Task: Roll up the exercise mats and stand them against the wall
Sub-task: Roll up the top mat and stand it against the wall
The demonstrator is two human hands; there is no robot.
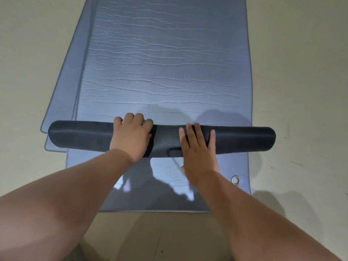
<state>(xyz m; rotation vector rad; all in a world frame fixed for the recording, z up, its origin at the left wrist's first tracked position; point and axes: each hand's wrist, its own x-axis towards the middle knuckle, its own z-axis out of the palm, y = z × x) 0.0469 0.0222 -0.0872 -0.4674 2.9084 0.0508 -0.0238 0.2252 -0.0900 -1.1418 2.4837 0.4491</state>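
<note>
The dark roll lies crosswise under both hands with its long axis running left to right. Its left end reaches well out past the left hand, whose fingers are curled over the roll's top and far side. Just right of the roll's middle, the right hand rests flat on it, fingers straight and spread apart. The unrolled mat stretches straight ahead beyond the fingertips, so the next push likely goes forward, square to the roll, with the 2 hands about equally near.
</note>
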